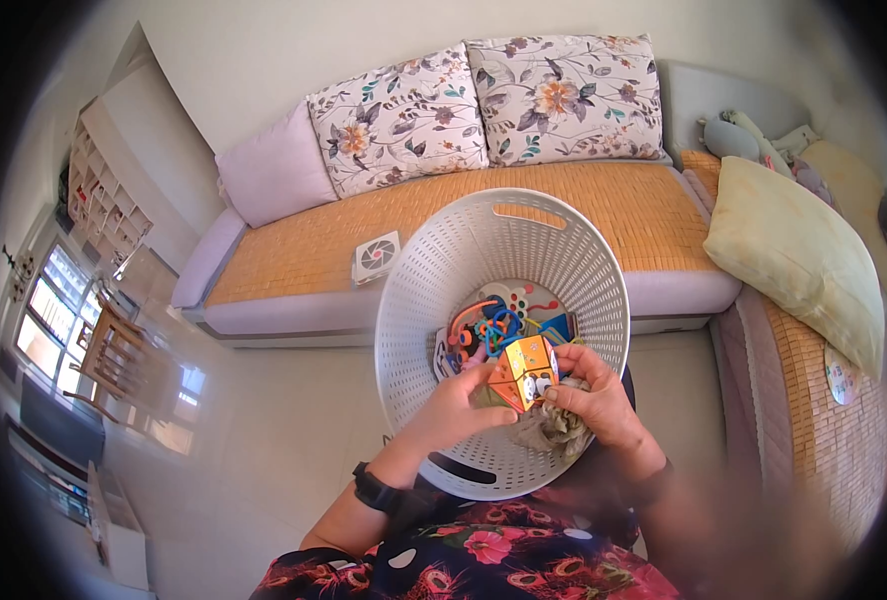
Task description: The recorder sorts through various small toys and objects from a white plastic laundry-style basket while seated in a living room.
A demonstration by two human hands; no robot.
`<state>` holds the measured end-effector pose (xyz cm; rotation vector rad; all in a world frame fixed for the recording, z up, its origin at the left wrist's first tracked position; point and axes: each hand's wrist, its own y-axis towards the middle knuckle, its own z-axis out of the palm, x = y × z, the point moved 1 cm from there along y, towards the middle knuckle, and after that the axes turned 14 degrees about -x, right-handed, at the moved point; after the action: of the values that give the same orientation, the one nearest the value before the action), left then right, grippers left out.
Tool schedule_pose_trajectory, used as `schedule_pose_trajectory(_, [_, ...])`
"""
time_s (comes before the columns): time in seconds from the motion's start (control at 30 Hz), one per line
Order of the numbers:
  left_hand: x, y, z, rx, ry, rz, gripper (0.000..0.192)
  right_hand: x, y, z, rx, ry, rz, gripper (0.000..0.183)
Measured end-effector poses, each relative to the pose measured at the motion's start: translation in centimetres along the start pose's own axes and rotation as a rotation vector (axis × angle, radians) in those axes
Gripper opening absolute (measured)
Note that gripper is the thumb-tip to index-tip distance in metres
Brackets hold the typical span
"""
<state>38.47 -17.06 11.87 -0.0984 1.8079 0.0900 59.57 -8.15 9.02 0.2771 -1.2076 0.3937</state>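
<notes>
Over the mouth of a white perforated plastic laundry basket [421, 247], both my hands hold a many-sided toy [527, 364] with orange, yellow and red faces and a panda picture. My left hand [462, 409] grips its left side between thumb and fingers. My right hand [597, 394] pinches the right side, with a cloth [560, 427] just below it, touching or near the fingers. Deeper in the basket lie several colourful toys, among them a blue looped piece [500, 330]. The hands and the held toy hide part of the contents.
Behind the basket stands a sofa with a woven seat mat [301, 259], floral cushions [563, 97] and a lilac cushion [278, 169]. A white square thing with a fan-like print [377, 256] lies on the mat. At right are a cream pillow [796, 262] and a round card [841, 373].
</notes>
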Motion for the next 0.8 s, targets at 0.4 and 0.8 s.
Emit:
schedule_pose_trajectory(0.4, [0.9,0.0,0.2,-0.156,-0.260,0.013,0.045,1.7,-1.2,0.6,0.051,-0.069,-0.084,0.042])
schedule_pose_trajectory(0.8, [1.6,0.5,0.2,-0.033,0.047,0.095,0.059,0.4,-0.2,-0.8,0.136,0.075,0.163,0.044])
